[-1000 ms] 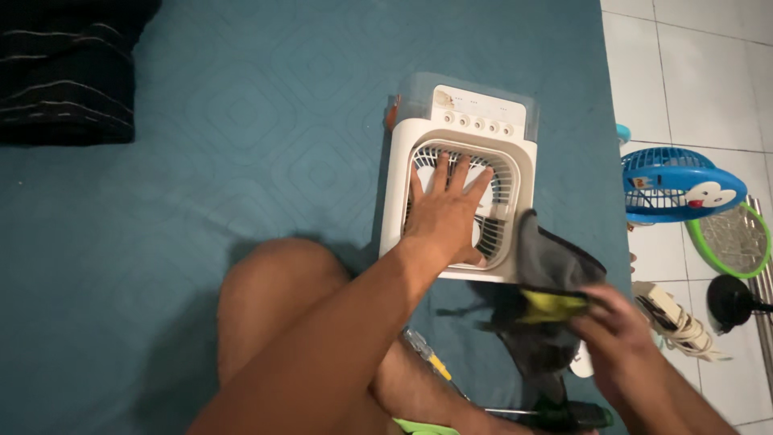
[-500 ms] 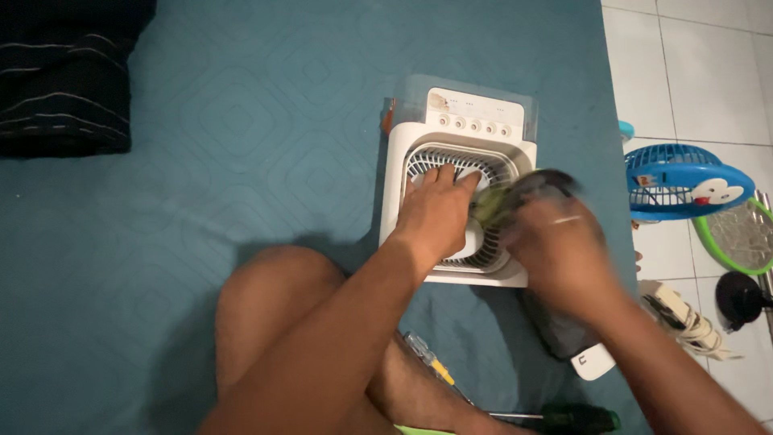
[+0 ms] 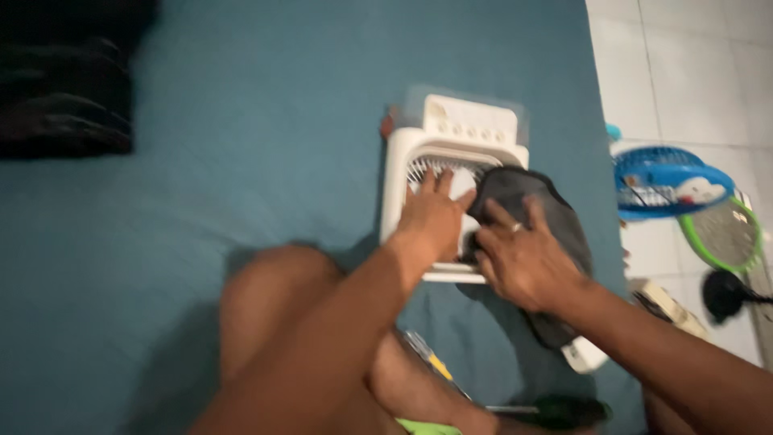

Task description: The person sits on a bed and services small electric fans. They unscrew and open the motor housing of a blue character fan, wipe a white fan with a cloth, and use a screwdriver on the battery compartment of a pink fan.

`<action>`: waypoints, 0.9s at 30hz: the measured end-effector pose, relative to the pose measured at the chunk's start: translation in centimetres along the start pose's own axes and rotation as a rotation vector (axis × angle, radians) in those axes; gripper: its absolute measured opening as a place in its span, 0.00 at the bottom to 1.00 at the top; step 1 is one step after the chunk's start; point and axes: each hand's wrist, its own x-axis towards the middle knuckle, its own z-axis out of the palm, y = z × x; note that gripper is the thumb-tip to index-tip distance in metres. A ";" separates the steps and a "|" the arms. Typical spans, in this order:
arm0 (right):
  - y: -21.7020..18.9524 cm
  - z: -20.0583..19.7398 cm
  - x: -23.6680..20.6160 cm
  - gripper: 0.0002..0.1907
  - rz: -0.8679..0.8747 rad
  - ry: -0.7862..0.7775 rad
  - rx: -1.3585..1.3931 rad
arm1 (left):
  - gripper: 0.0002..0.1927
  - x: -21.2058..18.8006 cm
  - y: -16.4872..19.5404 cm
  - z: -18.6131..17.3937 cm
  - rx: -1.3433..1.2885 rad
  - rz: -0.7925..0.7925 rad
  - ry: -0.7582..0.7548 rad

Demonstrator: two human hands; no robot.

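A small white boxy plastic fan with a round front grille [image 3: 451,161] lies on its back on the teal patterned mat [image 3: 241,161], control buttons along its far edge, a clear cover over that end. Your left hand [image 3: 433,217] presses flat on the grille, fingers spread, gripping nothing, only pinning the casing down. Your right hand [image 3: 523,258] lies open-palmed on a dark grey soft cloth [image 3: 555,217] draped over the fan's right half; whether the fingers pinch the fabric cannot be told through the blur. The fan looks light and rigid, its thin grille bars likely fragile, so the solid outer frame is the safer place to hold; the cloth is limp and will bunch wherever you grab it. Your bare knee [image 3: 274,298] rests just beside the fan. On the white tiled floor [image 3: 692,72] to the right lie a blue fan guard [image 3: 668,181] and a green-rimmed racket [image 3: 725,234].
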 end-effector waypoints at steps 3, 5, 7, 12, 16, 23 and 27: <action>0.1 0.7 -0.2 0.14 -0.002 0.163 -0.041 | 0.35 0.6 -0.6 1.2 0.001 0.018 0.062; 0.8 0.2 0.3 0.20 -0.019 0.269 -0.025 | 0.27 0.6 -0.7 1.2 -0.027 0.034 0.142; 1.8 -0.9 1.1 0.32 -0.062 0.420 -0.007 | 0.38 0.2 -0.4 0.5 0.020 0.017 0.000; 2.2 -1.0 2.0 0.19 -0.062 -0.122 -0.234 | 0.49 -1.0 0.7 -2.0 -0.008 -0.040 -0.097; 4.3 2.0 1.0 0.18 -0.139 -0.107 0.161 | 0.50 -1.5 1.1 -2.7 0.056 -0.037 -0.095; 17.2 6.9 -11.7 0.20 0.568 0.742 1.872 | 0.52 -1.6 0.4 -2.2 0.011 0.039 -0.102; 18.1 14.0 -19.8 0.18 0.889 0.852 1.792 | 0.49 -1.6 0.1 -3.1 -0.160 0.089 0.068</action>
